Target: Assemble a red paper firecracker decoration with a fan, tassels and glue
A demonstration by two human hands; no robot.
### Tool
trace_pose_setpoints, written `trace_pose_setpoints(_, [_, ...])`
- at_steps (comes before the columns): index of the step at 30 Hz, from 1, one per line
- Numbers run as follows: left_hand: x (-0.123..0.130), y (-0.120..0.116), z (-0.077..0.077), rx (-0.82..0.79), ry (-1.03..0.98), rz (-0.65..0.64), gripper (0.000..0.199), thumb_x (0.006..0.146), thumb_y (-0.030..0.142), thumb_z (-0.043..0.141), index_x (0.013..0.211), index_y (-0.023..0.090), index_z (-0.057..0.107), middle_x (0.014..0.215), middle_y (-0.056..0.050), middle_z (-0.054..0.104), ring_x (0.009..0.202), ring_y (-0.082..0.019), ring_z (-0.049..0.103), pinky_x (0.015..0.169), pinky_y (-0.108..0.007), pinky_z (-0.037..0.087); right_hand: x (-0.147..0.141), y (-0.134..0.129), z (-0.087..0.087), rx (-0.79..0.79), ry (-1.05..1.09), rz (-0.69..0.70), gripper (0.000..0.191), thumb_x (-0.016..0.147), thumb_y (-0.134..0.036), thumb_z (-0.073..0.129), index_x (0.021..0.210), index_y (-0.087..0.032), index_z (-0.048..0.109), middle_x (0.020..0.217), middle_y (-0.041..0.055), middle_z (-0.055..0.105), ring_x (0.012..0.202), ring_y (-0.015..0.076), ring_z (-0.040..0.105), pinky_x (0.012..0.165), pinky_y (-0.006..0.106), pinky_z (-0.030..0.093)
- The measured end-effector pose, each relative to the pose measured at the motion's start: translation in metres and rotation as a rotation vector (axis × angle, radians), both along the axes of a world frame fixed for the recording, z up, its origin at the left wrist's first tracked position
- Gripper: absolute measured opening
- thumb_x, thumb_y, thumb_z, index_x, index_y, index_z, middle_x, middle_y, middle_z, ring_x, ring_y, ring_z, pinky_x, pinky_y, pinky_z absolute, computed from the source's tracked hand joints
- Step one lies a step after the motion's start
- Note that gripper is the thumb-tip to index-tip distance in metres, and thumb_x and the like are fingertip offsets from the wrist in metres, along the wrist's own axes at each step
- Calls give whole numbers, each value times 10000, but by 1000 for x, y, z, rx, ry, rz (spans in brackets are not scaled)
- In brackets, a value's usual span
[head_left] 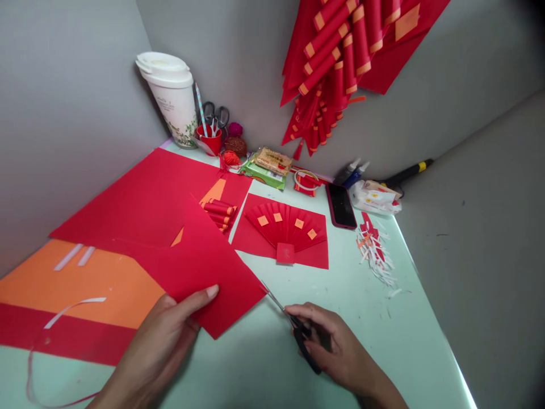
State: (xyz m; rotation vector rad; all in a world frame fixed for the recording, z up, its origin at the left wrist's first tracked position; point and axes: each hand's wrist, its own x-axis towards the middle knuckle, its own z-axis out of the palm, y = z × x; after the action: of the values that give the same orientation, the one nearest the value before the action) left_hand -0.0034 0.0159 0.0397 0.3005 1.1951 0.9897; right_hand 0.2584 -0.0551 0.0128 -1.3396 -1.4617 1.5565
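Red paper sheet is hovering front-left of the folded fan, left hand pinching its near edge, apparently for steadiness, while right hand is gripping scissors by the handles, seemingly aligning blades with the sheet's corner.

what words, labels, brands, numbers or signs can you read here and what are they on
No text reads clearly enough to quote:
Cup: dark lettering, too blurred.
Gold packet: print along the top, too small.
Green box: print and what looks like a barcode, unreadable.
White packet: small coloured marks, unreadable.
Red square on the paper fan: faint marks, unreadable.
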Motion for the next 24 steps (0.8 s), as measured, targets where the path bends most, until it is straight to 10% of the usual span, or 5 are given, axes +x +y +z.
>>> trace_pose_setpoints(24, [1, 0, 3, 0, 32, 28, 447, 668, 160, 864, 1097, 208, 750, 1052, -74, 797, 841, -259, 769, 752, -328, 659, -4, 2, 2, 31, -66, 6, 406, 870, -232, 598, 1266, -296, 662, 908, 29, 573, 762, 176, 509, 648, 290, 413])
